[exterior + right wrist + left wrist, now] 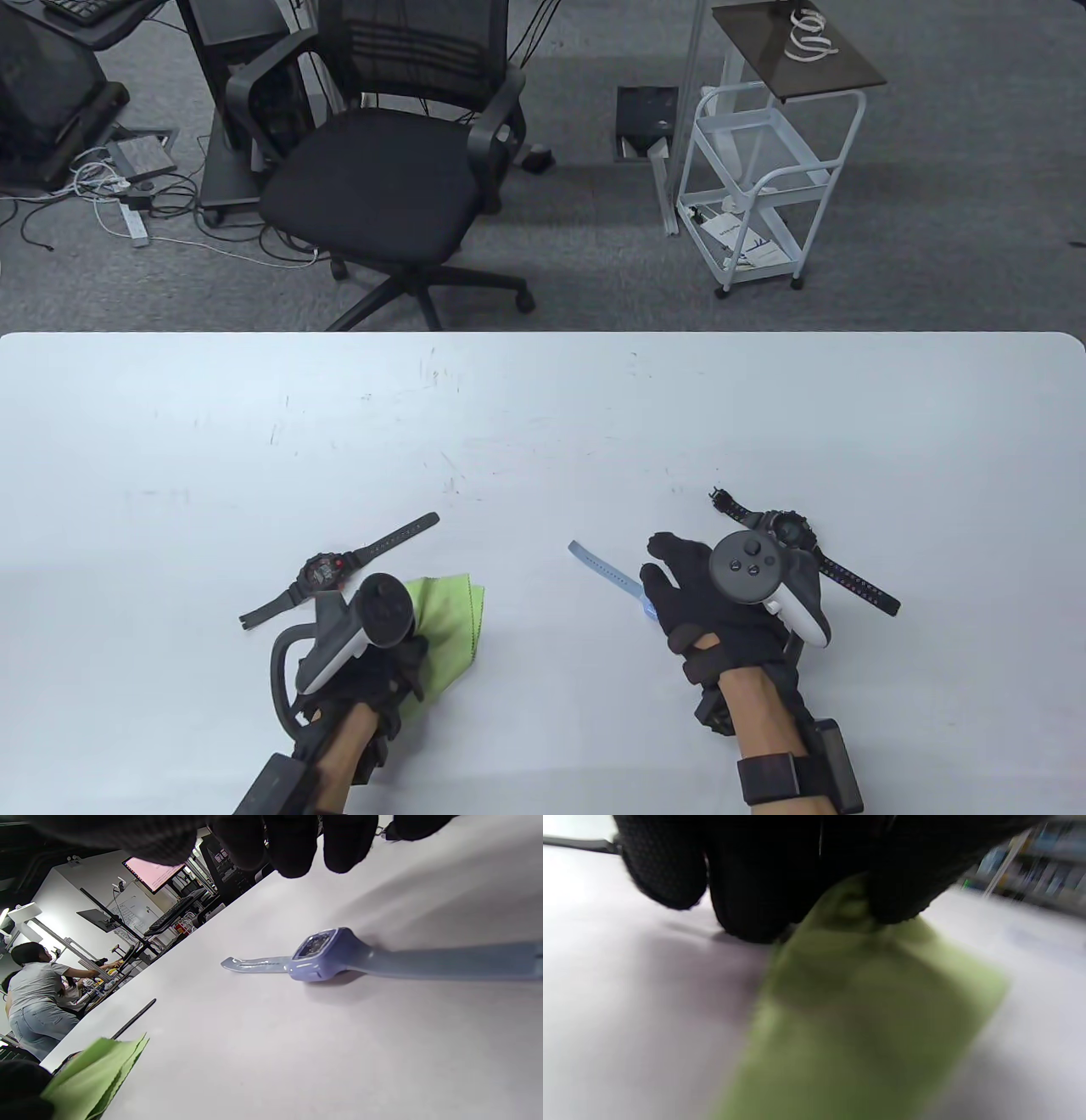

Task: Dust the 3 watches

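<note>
My left hand [392, 658] pinches a green cloth [445, 624] that lies on the white table [543, 424]; in the left wrist view the gloved fingers [746, 891] grip the cloth [865, 1018] at its top edge. A black watch with a red face [325, 571] lies flat just beyond that hand. My right hand [679, 586] hovers with loosely curled fingers over a light blue watch [322, 952]; its strap [601, 573] sticks out to the left. The fingertips [297, 849] do not touch it. A second black watch [791, 531] lies behind the right hand.
An office chair [382, 187] and a white wire cart [755, 187] stand on the carpet beyond the table's far edge. A person [38, 993] stands far off in the right wrist view. Bare tabletop stretches across the far half.
</note>
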`<state>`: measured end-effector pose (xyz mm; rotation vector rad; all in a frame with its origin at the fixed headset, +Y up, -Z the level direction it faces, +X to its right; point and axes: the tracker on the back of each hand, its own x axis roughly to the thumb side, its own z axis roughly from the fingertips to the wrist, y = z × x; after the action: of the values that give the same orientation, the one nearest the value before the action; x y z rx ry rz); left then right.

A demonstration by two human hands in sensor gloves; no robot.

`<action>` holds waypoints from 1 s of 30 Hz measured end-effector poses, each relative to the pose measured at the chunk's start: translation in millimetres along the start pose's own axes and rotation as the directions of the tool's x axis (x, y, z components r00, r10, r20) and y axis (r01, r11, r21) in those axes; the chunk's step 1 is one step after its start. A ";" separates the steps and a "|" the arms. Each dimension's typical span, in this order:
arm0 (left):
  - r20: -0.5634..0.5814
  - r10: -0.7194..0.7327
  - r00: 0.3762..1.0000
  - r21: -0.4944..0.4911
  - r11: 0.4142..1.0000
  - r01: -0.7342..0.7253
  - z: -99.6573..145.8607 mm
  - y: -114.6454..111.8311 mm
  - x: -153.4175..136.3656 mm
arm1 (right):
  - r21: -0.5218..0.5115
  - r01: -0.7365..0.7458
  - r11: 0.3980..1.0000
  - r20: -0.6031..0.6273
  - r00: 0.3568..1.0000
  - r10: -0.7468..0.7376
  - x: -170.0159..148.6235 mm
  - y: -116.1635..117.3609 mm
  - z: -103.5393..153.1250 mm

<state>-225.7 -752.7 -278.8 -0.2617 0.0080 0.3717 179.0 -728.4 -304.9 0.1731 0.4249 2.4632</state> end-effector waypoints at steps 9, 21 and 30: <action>0.514 0.470 0.717 0.258 0.713 -0.652 45.6 53.6 -0.6 | -0.019 0.026 0.999 0.005 1.000 -0.026 -2.1 -4.6 2.0; 0.557 0.462 0.690 0.189 0.739 -0.647 46.3 48.2 11.2 | -0.024 -0.257 0.966 -0.109 0.961 0.253 10.7 3.3 -10.8; 0.573 0.452 0.684 0.180 0.744 -0.643 49.3 49.1 15.3 | 0.127 -0.444 0.887 -0.193 0.866 0.461 18.0 25.7 -29.2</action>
<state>-231.1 -690.5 -244.4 0.2402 -0.3617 1.0447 143.7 -744.4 -323.2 0.0334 0.6369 2.9482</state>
